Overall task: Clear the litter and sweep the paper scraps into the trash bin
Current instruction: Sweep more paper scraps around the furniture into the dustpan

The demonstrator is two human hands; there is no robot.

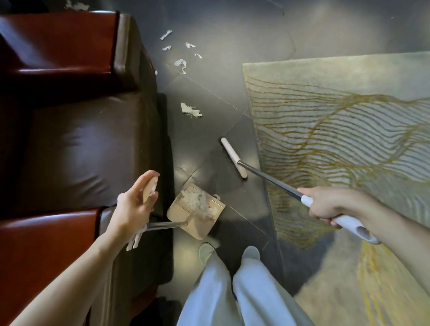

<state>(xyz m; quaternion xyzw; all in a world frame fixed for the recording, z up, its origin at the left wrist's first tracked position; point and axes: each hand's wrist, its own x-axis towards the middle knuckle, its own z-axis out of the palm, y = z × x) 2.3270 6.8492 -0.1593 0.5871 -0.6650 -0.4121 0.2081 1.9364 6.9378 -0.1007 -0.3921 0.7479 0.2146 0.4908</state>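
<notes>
View from the head, looking down. At left, a dark brown and red leather sofa [72, 144] fills the frame edge. At right lies a pale grey-green rug with gold wavy lines [343, 132]. A strip of dark glossy tiled floor [216, 39] runs between them. The person's legs in light loose trousers [239, 297] stand at the bottom centre of this strip.

The long-handled broom with metal shaft and cream head [233, 157] slants from lower right. Its head rests on the tiles just beside the rug's edge. The right hand [331, 204] grips the broom's white handle sleeve, all fingers wrapped tightly round it.

The beige plastic dustpan [194, 231] sits on the floor near the sofa's base, in front of the feet. The left hand [132, 210] holds the beige top of its upright handle, fingers and thumb curled loosely round it.

A heap of white paper scraps [198, 204] lies inside the dustpan. Further torn white paper pieces [190, 109] lie scattered on the tiles beyond the broom head, between sofa and rug, well apart from the dustpan.
</notes>
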